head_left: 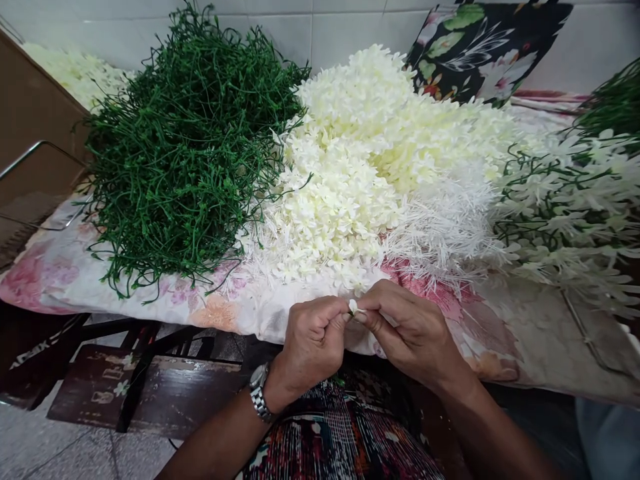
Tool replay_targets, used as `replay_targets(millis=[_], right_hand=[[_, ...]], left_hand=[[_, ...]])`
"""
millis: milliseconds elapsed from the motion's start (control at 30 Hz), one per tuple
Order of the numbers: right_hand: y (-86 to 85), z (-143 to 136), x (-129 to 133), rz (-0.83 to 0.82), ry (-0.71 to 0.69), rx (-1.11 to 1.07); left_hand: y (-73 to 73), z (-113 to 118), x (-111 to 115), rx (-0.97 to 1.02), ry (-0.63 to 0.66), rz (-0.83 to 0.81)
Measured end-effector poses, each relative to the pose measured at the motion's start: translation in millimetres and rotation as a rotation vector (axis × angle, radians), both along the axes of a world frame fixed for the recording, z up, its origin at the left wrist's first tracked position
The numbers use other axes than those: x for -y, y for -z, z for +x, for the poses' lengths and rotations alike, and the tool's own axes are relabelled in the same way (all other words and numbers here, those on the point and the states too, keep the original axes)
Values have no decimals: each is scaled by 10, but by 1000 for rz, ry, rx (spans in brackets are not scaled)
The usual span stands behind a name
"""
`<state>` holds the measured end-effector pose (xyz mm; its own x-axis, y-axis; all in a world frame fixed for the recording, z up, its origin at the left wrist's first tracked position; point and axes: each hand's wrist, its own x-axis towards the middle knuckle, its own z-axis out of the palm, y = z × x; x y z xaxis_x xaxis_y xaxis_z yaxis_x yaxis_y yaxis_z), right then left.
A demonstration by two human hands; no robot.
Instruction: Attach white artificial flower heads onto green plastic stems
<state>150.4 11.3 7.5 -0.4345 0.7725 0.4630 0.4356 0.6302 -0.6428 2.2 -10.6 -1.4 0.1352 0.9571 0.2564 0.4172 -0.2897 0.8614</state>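
Observation:
My left hand (317, 333) and my right hand (407, 330) meet at the table's front edge, fingertips pinched together. Between them is a small white artificial flower (353, 307). The fingers of my right hand press on its petals. My left thumb and forefinger close on its dark green lower end, mostly hidden by the fingers. Just beyond my hands lies a heap of cream-white artificial flower heads (345, 207). Left of it rises a large tangle of green plastic stems (190, 147). Thin white plastic strands (440, 223) lie to the right of the flower heads.
Assembled white flowers on green stems (575, 213) lie at the right. A black floral-patterned panel (487, 50) leans against the tiled wall (280, 40). At the left stands a brown cardboard box (37, 100). A flowered cloth (165, 297) covers the table; a wooden bench (190, 393) is below.

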Motion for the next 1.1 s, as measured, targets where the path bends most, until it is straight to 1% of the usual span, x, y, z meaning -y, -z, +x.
replay_targets(millis=[267, 433, 567, 700, 833, 1100], right_hand=[[-4, 0, 4, -53, -1, 8], [2, -15, 12, -57, 15, 15], [29, -23, 17, -41, 41, 2], [60, 7, 22, -164, 38, -67], [80, 47, 32, -310, 21, -137], [48, 44, 21, -403, -3, -143]], left_hand=[[-12, 3, -7, -7, 7, -23], [4, 6, -14, -18, -4, 0], [9, -5, -23, 23, 11, -53], [-19, -32, -17, 78, 30, -124], [-40, -56, -5, 125, 67, -149], [-35, -56, -15, 147, 52, -144]])
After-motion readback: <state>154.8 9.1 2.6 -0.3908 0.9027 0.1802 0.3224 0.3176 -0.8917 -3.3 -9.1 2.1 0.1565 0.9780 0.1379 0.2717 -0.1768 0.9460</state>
